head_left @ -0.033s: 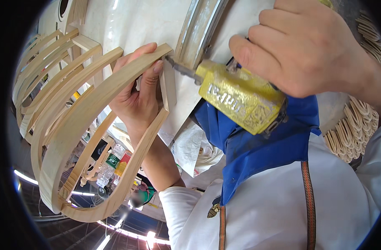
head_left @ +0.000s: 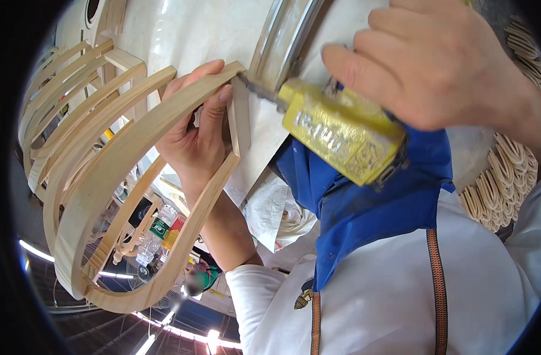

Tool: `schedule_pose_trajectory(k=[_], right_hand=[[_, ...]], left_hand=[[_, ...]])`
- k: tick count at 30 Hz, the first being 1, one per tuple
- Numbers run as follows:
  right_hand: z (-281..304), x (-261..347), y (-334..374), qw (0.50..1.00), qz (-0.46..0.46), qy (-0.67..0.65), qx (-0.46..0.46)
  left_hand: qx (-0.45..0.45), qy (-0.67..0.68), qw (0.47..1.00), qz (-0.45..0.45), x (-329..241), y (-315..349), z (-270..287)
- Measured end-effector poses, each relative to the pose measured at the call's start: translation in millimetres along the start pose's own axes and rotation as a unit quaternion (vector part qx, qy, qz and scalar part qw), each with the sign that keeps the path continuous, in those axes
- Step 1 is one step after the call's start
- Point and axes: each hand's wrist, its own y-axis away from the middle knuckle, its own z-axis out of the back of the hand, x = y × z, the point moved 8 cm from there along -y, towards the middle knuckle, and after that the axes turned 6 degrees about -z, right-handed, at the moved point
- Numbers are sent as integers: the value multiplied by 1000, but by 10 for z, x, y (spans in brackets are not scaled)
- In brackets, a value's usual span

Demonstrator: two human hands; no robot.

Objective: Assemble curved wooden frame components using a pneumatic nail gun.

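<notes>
My left hand (head_left: 195,139) is closed round the upper corner of a curved wooden frame (head_left: 141,127), thumb on the near face. The frame is pale, teardrop-like, with a short straight piece (head_left: 240,118) at its top end. My right hand (head_left: 427,71) is wrapped round a yellow nail gun (head_left: 341,139), its body worn and its grip mostly hidden by my fingers. The gun's thin dark nose meets the frame's corner beside my left thumb. Whether the nose presses on the wood or only comes close, I cannot tell.
More curved frames (head_left: 84,112) stand in a row at the left. A metal rail (head_left: 285,41) lies on the pale worktop (head_left: 193,29). Bundles of bent wood strips (head_left: 501,183) are stacked at the right. Plastic bottles (head_left: 158,228) and a person (head_left: 202,281) show in the background.
The nail gun and my right hand have shifted very slightly upward. My left hand and the frame have hardly moved.
</notes>
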Motion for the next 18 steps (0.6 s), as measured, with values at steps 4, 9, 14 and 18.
schedule_pose_trajectory(k=[4,9,14,18], right_hand=[[164,-291,-251,959,5,52,278],[116,-896,-466,933,-149,23,328],[135,-870,-682,945,-188,28,267],[289,-626,-665,978,-102,125,133]], left_hand=[[-3,59,998,33,65,1,-7],[40,65,990,115,82,-48,-3],[16,250,955,159,118,135,265],[-62,336,933,116,42,608,477]])
